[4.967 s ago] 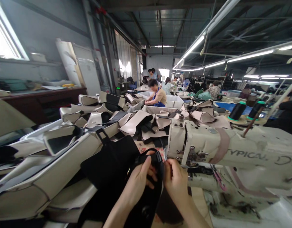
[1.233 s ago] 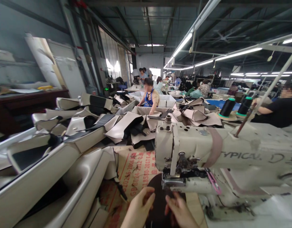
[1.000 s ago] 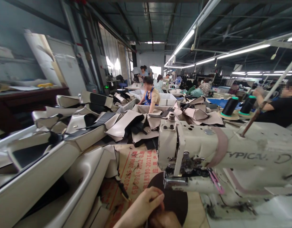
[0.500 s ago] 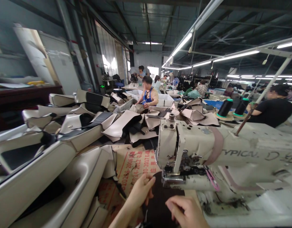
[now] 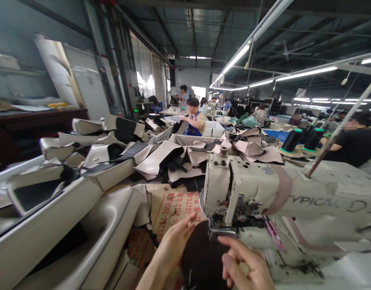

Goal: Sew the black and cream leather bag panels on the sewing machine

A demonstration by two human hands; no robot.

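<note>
Long work table (image 5: pixel 348 272), bare and pale only at the near right. Directly on it: flattened brown cardboard sheet with red print (image 5: pixel 170 205), cream industrial sewing machine (image 5: pixel 294 193), dark brown round leather piece (image 5: pixel 200 257). Heaped along left and far side: beige-and-black upholstery covers (image 5: pixel 155 159).

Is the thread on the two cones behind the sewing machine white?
No, both cones behind the sewing machine carry black thread.

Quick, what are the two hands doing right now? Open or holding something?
Left hand: open, fingers resting on the dark round piece.
Right hand: half curled; cannot tell if it holds anything.
</note>
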